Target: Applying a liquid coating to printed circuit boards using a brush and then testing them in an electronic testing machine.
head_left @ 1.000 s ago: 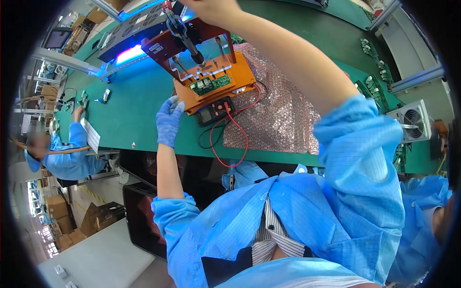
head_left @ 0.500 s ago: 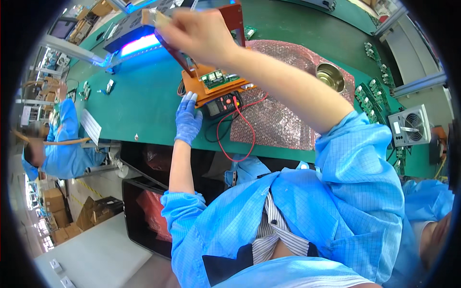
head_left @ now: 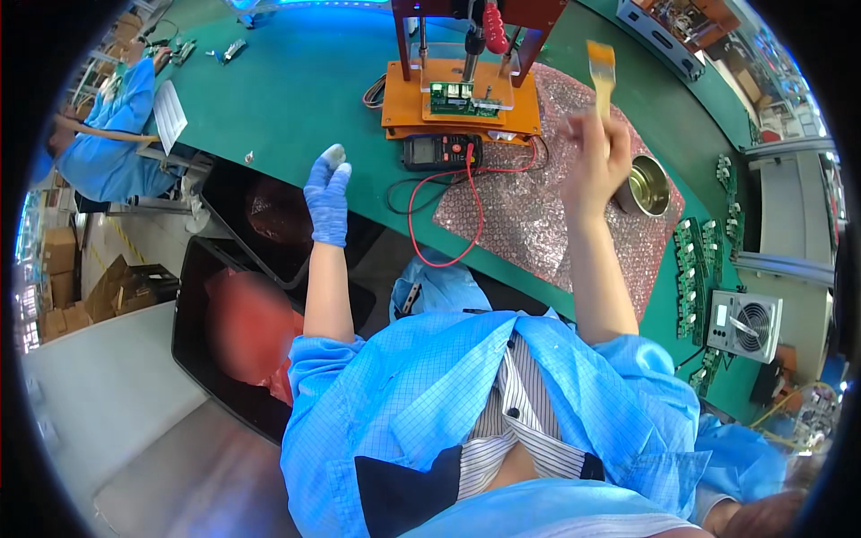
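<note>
My right hand (head_left: 596, 166) is closed around the handle of a flat brush (head_left: 602, 67), held upright with its bristles up. It is above the bubble wrap (head_left: 529, 229), to the left of a round metal bowl (head_left: 662, 176). My left hand (head_left: 328, 197), in a blue glove with pale fingertips, hovers by the front table edge. Its fingers are stretched forward, thumb close by, with nothing seen in them. Ahead, a green circuit board (head_left: 448, 106) sits on the orange base (head_left: 399, 115) of a press fixture with a red-gripped lever (head_left: 494, 29).
A multimeter (head_left: 424, 152) with red and black leads lies before the fixture. At right are several circuit boards (head_left: 691, 278) and a fan unit (head_left: 744, 325). Black bins (head_left: 193, 314), one holding red plastic, stand below the table at left. Co-workers in blue are on both sides.
My right hand has come back from the upper left to the right, carrying the brush. My left hand has left the fixture's side and drawn back. The view has shifted right.
</note>
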The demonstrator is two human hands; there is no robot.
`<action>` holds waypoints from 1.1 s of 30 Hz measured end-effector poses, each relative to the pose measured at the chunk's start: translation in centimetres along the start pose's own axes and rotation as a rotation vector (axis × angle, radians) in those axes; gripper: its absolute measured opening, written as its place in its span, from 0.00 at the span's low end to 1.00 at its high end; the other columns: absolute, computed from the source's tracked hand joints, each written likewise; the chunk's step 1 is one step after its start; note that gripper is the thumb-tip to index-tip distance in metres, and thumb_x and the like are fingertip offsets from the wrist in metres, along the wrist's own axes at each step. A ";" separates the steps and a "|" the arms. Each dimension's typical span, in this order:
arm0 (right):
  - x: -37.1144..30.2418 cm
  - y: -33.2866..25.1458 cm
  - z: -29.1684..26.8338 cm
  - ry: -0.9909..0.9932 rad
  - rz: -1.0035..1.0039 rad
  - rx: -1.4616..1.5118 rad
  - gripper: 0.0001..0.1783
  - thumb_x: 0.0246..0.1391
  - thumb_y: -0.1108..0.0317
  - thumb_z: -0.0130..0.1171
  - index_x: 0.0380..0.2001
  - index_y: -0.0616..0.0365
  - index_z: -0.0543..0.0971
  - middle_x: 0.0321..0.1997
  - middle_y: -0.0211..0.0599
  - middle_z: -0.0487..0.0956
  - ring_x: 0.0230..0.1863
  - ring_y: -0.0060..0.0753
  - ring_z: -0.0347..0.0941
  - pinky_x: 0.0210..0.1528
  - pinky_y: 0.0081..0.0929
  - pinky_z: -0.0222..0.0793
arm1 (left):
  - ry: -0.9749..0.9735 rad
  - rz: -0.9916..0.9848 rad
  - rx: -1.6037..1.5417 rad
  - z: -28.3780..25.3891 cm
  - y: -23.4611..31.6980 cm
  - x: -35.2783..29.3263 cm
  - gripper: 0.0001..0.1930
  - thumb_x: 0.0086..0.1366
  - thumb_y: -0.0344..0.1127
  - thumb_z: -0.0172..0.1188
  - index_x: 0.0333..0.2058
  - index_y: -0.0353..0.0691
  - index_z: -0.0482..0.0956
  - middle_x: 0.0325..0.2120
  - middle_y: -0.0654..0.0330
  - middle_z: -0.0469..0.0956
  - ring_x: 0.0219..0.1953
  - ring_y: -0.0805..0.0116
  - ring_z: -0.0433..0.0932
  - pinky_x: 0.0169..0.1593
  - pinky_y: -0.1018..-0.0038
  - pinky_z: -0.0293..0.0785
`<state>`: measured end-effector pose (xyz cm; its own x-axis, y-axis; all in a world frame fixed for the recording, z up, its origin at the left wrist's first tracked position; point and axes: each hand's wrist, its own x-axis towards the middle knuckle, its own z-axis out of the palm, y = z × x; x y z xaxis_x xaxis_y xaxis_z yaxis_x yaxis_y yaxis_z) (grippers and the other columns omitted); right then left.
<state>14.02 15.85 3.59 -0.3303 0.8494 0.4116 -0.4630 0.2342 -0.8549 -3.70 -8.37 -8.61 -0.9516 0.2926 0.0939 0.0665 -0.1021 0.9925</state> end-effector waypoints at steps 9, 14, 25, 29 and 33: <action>-2.9 1.6 -5.1 -0.046 0.153 -0.212 0.06 0.51 0.69 0.52 0.25 0.59 0.69 0.26 0.34 0.75 0.23 0.19 0.69 0.24 0.14 0.62 | 0.074 -0.173 -0.161 0.2 -0.3 0.0 0.14 0.56 0.25 0.51 0.43 0.32 0.70 0.40 0.55 0.72 0.43 0.64 0.72 0.45 0.74 0.72; -0.4 0.9 -2.0 -0.251 -0.181 -0.427 0.09 0.45 0.75 0.58 0.31 0.61 0.70 0.31 0.34 0.76 0.31 0.22 0.72 0.33 0.17 0.67 | -0.012 -0.120 0.152 1.9 0.4 0.8 0.14 0.56 0.28 0.54 0.43 0.33 0.71 0.38 0.58 0.72 0.41 0.72 0.72 0.44 0.78 0.69; 6.9 -1.7 8.8 -0.735 -1.105 -0.602 0.12 0.42 0.74 0.60 0.32 0.60 0.71 0.40 0.38 0.76 0.40 0.24 0.72 0.39 0.18 0.67 | -0.353 0.248 0.584 7.3 1.3 6.3 0.17 0.56 0.30 0.55 0.45 0.38 0.69 0.42 0.59 0.71 0.44 0.71 0.70 0.49 0.77 0.64; 7.4 -1.2 8.8 -0.740 -1.033 -0.567 0.12 0.43 0.73 0.59 0.32 0.61 0.71 0.39 0.38 0.76 0.39 0.24 0.72 0.38 0.18 0.67 | -0.404 0.268 0.805 7.3 1.1 6.6 0.13 0.56 0.30 0.53 0.42 0.40 0.72 0.43 0.58 0.72 0.45 0.67 0.71 0.50 0.75 0.65; 8.3 0.2 8.6 -0.742 -0.915 -0.523 0.11 0.43 0.73 0.59 0.32 0.61 0.71 0.39 0.38 0.76 0.39 0.24 0.72 0.38 0.18 0.67 | -0.345 0.391 0.823 7.9 1.2 6.0 0.11 0.56 0.30 0.52 0.39 0.42 0.75 0.44 0.58 0.71 0.46 0.63 0.70 0.50 0.74 0.65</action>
<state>4.13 18.93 9.55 -0.5191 -0.1428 0.8427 -0.4427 0.8883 -0.1223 -6.99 0.74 -6.23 -0.6863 0.6554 0.3153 0.6726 0.4069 0.6181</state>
